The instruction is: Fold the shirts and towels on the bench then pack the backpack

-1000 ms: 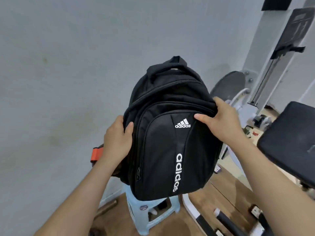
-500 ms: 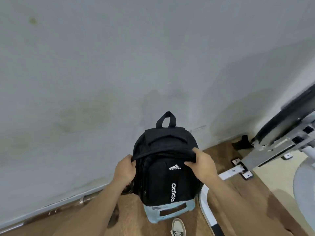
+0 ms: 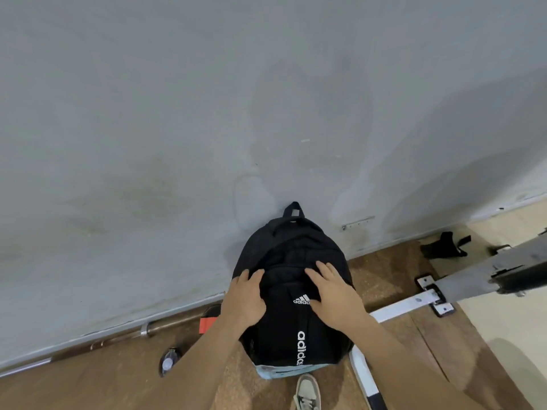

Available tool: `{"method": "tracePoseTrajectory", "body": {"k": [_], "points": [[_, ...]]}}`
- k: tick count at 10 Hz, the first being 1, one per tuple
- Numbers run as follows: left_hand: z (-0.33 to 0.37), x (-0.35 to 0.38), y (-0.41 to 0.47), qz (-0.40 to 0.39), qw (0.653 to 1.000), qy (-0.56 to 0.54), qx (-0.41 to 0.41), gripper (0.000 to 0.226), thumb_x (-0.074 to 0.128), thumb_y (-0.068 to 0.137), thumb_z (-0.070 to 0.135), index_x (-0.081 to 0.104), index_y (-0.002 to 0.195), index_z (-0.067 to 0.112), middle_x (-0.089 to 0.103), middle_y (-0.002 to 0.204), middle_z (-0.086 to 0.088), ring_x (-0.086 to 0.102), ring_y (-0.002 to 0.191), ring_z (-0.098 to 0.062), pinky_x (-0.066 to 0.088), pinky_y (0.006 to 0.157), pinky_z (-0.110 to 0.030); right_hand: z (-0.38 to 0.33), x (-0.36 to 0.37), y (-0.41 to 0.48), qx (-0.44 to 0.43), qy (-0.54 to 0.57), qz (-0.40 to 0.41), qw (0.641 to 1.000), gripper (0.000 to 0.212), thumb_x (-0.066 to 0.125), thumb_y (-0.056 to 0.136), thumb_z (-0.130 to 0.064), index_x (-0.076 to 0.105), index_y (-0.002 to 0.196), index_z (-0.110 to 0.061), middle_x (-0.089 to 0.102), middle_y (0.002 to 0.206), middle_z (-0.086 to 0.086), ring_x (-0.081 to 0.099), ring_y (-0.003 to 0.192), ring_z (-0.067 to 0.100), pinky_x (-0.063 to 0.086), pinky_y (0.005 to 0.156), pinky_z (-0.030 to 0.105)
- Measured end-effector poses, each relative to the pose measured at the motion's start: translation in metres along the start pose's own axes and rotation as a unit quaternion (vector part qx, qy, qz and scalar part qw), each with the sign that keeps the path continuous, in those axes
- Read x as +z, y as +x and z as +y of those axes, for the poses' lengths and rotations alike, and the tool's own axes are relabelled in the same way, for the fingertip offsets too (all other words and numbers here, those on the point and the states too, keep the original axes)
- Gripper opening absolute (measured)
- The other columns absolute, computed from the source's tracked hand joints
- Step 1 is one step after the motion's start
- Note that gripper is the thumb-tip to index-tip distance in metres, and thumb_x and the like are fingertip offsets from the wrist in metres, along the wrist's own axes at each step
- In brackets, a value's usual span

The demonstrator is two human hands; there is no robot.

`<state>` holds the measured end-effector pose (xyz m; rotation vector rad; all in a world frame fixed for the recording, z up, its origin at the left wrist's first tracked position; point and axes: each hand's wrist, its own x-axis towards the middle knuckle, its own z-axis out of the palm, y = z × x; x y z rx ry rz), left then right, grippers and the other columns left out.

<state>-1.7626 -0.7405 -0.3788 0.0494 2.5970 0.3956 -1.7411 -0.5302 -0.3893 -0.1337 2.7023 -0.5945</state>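
Observation:
A black backpack (image 3: pixel 291 255) with white lettering stands upright on a light blue plastic stool (image 3: pixel 270 371), its back leaning against the grey wall. My left hand (image 3: pixel 245 300) lies flat on its upper left front with fingers spread. My right hand (image 3: pixel 333 294) rests on the upper right front beside the white logo, fingers also apart. Neither hand grips the fabric. The carry loop sticks up at the top. No shirts or towels are in sight, and the backpack's zips look closed.
A steel barbell (image 3: pixel 124 335) lies along the wall base at left, with a dark bottle (image 3: pixel 169 361) on the wooden floor near it. A white and grey machine frame (image 3: pixel 426 297) runs across the right. A black strap (image 3: pixel 444 247) lies by the wall. My shoe (image 3: pixel 306 393) shows below the stool.
The backpack went from held up in the air to standing on the stool against the wall. Both hands have loosened from gripping its sides to lying flat on its front.

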Motion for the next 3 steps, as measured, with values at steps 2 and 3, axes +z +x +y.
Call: {"method": "tracePoseTrajectory", "body": {"k": [2, 3], "points": [[0.000, -0.062, -0.043, 0.172, 0.949, -0.264, 0.017, 0.039, 0.051, 0.092, 0.007, 0.062, 0.117, 0.034, 0.062, 0.119, 0.011, 0.057, 0.112, -0.005, 0.042, 0.097, -0.018, 0.002, -0.061, -0.033, 0.064, 0.194, 0.090, 0.975, 0.053, 0.056, 0.095, -0.027, 0.039, 0.145, -0.029, 0.048, 0.145, -0.002, 0.045, 0.133, 0.017, 0.041, 0.102, 0.028], [0.000, -0.119, -0.092, 0.284, 0.881, -0.366, 0.096, 0.040, 0.059, 0.091, 0.006, 0.068, 0.092, 0.045, 0.070, 0.099, 0.019, 0.063, 0.094, 0.004, 0.050, 0.077, -0.011, -0.001, -0.107, -0.076, 0.064, 0.296, 0.194, 0.933, 0.031, 0.061, 0.093, -0.026, 0.056, 0.116, -0.045, 0.063, 0.119, -0.018, 0.060, 0.108, 0.000, 0.044, 0.090, 0.022]]}}
